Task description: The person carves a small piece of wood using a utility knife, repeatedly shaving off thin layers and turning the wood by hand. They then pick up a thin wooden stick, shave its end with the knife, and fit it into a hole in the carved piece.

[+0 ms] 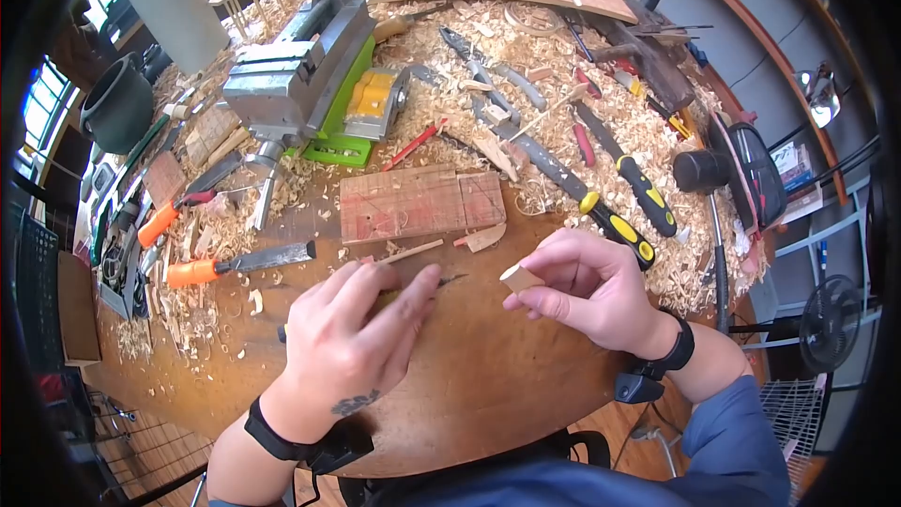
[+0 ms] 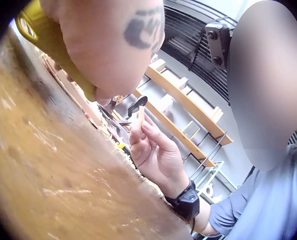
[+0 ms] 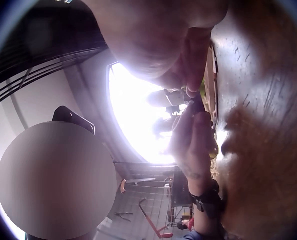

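Observation:
My left hand [image 1: 352,329] grips a yellow-handled knife [image 2: 63,52]. Its dark, narrow tip [image 1: 454,279] shows past the fingers in the head view, while most of the handle is covered by the hand. To the right, the thumb and fingers of my right hand [image 1: 601,293] pinch a small pale wood piece [image 1: 521,280], its light end face turned up and left. Knife tip and wood piece are apart, both over the bench top [image 1: 488,366]. Just beyond the hands lie a red-marked wooden board [image 1: 404,202], a thin wood stick [image 1: 413,252] and a small carved wood scrap [image 1: 484,238].
A metal vise [image 1: 291,66] stands at back left on a green base. Orange-handled chisels [image 1: 192,272] lie at left. Files with yellow-and-black handles [image 1: 619,230] and a black mallet [image 1: 702,171] lie at right. Wood shavings [image 1: 554,150] cover the back of the bench.

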